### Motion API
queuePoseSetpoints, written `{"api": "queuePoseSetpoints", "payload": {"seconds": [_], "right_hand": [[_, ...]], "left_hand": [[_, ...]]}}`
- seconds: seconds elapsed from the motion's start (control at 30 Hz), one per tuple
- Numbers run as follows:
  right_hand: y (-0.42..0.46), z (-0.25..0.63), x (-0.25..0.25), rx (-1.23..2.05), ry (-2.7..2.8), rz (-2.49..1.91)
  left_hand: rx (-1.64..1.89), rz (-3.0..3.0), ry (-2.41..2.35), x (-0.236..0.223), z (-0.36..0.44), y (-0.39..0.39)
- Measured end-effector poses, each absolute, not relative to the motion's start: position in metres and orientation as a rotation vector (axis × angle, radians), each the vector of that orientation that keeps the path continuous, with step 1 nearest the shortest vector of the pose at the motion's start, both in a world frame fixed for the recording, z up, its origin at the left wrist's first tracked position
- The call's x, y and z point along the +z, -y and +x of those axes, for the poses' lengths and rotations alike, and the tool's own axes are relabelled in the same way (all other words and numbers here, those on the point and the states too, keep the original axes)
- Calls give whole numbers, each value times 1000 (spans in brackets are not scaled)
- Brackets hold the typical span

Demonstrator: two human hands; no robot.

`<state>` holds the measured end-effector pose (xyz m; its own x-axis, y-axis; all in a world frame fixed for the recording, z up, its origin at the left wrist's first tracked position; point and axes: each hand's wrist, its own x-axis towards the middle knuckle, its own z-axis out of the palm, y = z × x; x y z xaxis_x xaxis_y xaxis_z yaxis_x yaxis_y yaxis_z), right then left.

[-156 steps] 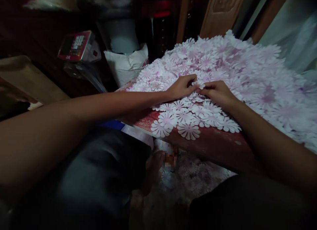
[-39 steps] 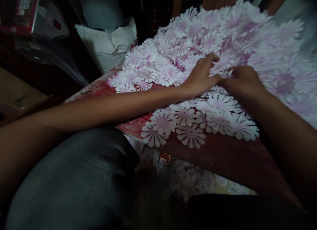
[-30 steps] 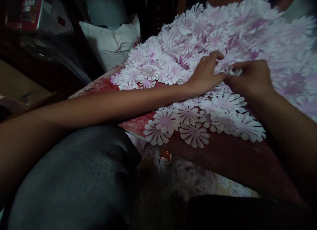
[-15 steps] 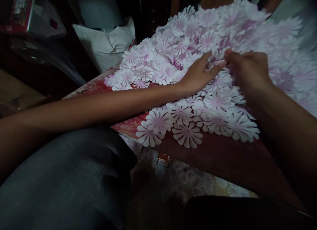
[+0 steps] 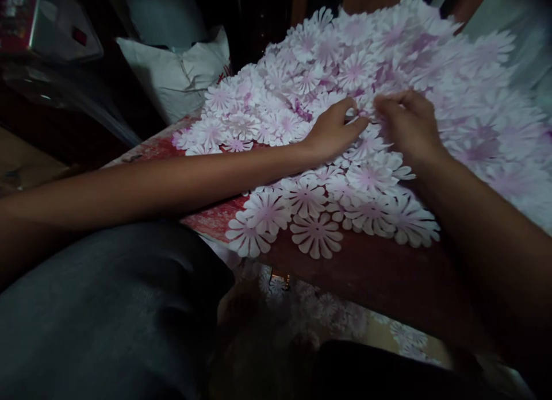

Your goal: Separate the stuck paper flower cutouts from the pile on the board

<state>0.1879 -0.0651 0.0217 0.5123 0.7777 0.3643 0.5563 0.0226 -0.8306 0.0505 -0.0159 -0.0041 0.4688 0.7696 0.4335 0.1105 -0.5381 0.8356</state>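
Note:
A large heap of white flower cutouts with pale purple centres covers the red board in front of me. My left hand rests on the near side of the heap, its thumb and forefinger curved towards each other around something too small to make out. Close beside it on the right, my right hand is bent over the flowers with its fingers drawn together. Whatever lies at its fingertips is hidden. Single flat flowers, among them one cutout, lie spread along the board's front edge.
The worn red board ends close to my knee. Behind it on the left stands a white sack, with a red and clear box farther left. More flower cutouts lie on the floor below.
My right hand has shifted left and its fingers have drawn in. My left hand's forefinger and thumb are more curved, and the hands' fingertips have moved slightly. The whole view has slid a little.

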Motion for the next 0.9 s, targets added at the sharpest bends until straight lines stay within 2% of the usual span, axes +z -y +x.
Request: {"api": "queuePoseSetpoints", "payload": {"seconds": [0.33, 0.5, 0.9], "right_hand": [[76, 170, 32, 391, 1098, -1635], [78, 172, 33, 471, 1089, -1565], [87, 177, 46, 666, 1143, -1786]], "left_hand": [[1020, 1891, -825, 16, 42, 39], [1064, 1743, -703, 19, 38, 48], [1026, 1745, -723, 21, 33, 47]]}}
